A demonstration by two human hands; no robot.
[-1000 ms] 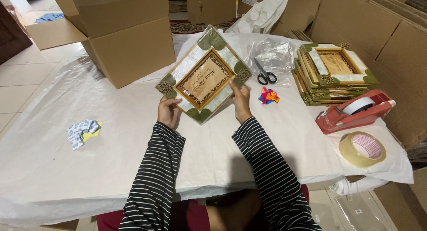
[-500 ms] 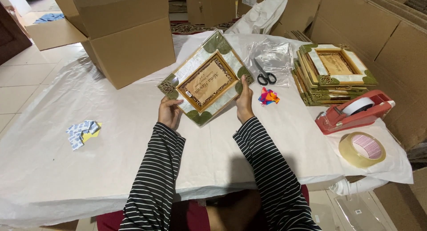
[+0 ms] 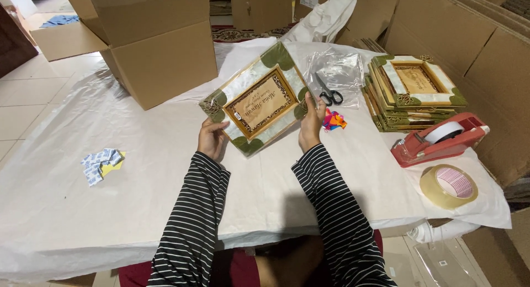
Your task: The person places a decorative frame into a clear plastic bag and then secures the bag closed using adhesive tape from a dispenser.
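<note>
We grip framed plaque [image 3: 256, 102] near scissors [image 3: 327, 92] — left hand [image 3: 211, 139], right hand [image 3: 312, 121] clasp opposite edges; seems rigid, light, fragile — hold edges.

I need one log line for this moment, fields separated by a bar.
hands: left hand and right hand hold square green-cornered pearly framed plaque | plaque: tilted, raised above white-covered table | nearby: black-handled scissors

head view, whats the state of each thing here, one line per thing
framed plaque: lifted off the table, tilted, held at two edges
left hand: gripping the plaque's lower left edge
right hand: gripping the plaque's right edge
cardboard box: flaps open, standing on the table
scissors: lying flat, blades closed
stack of plaques: piled flat, face up
tape dispenser: loaded with a roll
loose tape roll: lying flat
</note>
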